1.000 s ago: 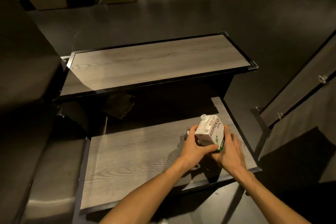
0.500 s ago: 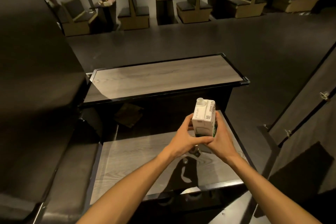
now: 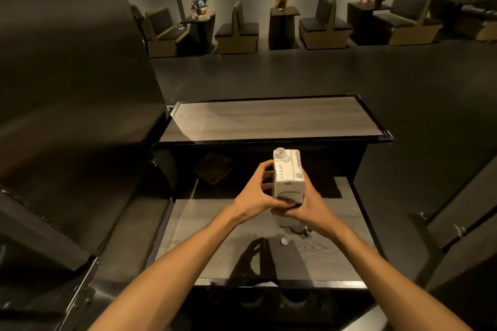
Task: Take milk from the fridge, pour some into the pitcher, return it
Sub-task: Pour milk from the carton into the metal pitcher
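Note:
Both my hands hold a white milk carton point(image 3: 289, 179) upright above the lower wooden counter point(image 3: 215, 239). My left hand point(image 3: 255, 193) grips its left side, and my right hand point(image 3: 306, 205) wraps its base and right side. The spout on top is open, with no cap on it. A small white cap point(image 3: 284, 241) lies on the counter just below my hands. Under the carton a metal pitcher point(image 3: 291, 226) stands on the counter, mostly hidden by my hands.
A higher wooden counter point(image 3: 269, 118) runs beyond the lower one. A tall dark cabinet point(image 3: 67, 88) stands at the left, and a dark panel with hinges point(image 3: 457, 226) at the right. Booth seats and small tables line the far wall.
The carton has come up from a tilt over the pitcher to upright and higher. My view has lifted, so the seating at the back now shows.

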The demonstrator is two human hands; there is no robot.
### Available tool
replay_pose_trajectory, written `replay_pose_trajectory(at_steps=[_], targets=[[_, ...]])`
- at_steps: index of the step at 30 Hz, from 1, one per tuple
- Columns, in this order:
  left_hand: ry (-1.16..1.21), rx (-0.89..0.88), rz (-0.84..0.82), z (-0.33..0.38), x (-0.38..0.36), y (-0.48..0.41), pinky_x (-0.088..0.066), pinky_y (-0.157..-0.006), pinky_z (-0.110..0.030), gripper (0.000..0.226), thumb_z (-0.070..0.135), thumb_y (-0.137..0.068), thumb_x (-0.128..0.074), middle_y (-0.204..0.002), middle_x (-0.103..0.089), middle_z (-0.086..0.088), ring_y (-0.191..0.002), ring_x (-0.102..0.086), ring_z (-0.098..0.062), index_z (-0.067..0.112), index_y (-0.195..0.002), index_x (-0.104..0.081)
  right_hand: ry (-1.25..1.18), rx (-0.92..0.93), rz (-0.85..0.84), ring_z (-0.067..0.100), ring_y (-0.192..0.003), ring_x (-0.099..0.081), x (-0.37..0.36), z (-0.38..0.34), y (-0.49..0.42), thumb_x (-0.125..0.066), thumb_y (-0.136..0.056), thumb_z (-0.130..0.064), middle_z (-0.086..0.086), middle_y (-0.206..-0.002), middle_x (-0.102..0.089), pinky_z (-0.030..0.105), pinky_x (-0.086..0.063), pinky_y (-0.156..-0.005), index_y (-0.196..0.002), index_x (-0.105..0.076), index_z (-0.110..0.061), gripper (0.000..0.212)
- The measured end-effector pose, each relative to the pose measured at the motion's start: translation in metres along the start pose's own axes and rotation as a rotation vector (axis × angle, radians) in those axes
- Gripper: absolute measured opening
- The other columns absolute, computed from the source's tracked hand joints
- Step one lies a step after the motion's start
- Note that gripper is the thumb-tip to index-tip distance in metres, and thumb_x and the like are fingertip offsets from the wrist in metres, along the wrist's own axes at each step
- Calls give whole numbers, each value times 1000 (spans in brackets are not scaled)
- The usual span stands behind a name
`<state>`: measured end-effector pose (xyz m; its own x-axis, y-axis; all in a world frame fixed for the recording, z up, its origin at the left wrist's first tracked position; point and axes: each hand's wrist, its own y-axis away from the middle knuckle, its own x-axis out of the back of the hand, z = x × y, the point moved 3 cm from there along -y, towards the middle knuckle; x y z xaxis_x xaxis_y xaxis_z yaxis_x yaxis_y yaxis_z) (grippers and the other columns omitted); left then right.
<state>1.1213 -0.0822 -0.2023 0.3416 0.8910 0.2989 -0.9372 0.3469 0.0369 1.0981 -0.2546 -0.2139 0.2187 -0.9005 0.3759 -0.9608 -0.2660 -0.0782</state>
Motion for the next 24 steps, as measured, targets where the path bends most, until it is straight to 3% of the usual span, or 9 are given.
replay_pose_trajectory(at_steps=[2, 4, 6, 9, 14, 20, 24], targets=[[-12, 19, 33, -15, 1, 2, -53, -110, -49, 109, 23, -67, -99, -149, -50, 6, -134, -55, -17, 39, -153, -35, 38, -27, -50, -2, -137, -49, -8, 12, -6, -96, -69, -20, -17, -151, -47, 20, -51, -102, -157, -20, -47, 119], [-22, 43, 59, -34, 2, 5, -52, -111, -49, 110, 26, -65, -100, -150, -50, 6, -135, -53, -17, 40, -152, -35, 83, -74, -87, 8, -144, -44, -14, 33, -12, -97, -65, -34, -13, -156, -43, 40, -48, -112, -158, -20, -49, 122], [-21, 76, 79, -53, 5, 8, -50, -113, -49, 111, 27, -64, -100, -151, -49, 7, -137, -51, -16, 41, -152, -35, 151, -131, -111, 14, -143, -43, -19, 56, -13, -95, -66, -38, -9, -157, -41, 49, -45, -114, -159, -22, -48, 118], [-39, 133, 74, -80, 12, 9, -45, -116, -47, 113, 23, -66, -99, -153, -47, 2, -140, -47, -16, 36, -155, -30, 222, -242, -119, 21, -143, -43, -30, 85, -10, -89, -76, -29, -3, -157, -41, 45, -43, -116, -159, -32, -34, 100], [-54, 222, 69, -117, 21, 8, -38, -112, -35, 111, 12, -72, -95, -157, -43, 1, -138, -40, -10, 32, -156, -25, 354, -358, -90, 25, -140, -48, -53, 128, -13, -81, -85, -28, 2, -155, -46, 49, -49, -111, -152, -43, -31, 77], [-11, 289, 32, -148, 27, 6, -40, -121, -48, 114, 8, -71, -94, -157, -44, 0, -143, -43, -16, 35, -155, -22, 657, -428, -214, 29, -136, -54, -76, 164, -20, -65, -98, -28, 8, -154, -51, 47, -50, -109, -152, -44, -29, 59], [14, 309, 43, -161, 28, 6, -41, -120, -48, 112, 5, -72, -92, -156, -44, 1, -146, -42, -18, 37, -154, -22, 864, -432, -264, 28, -132, -56, -94, 177, -20, -55, -102, -32, 5, -153, -48, 43, -53, -99, -151, -46, -30, 49]])
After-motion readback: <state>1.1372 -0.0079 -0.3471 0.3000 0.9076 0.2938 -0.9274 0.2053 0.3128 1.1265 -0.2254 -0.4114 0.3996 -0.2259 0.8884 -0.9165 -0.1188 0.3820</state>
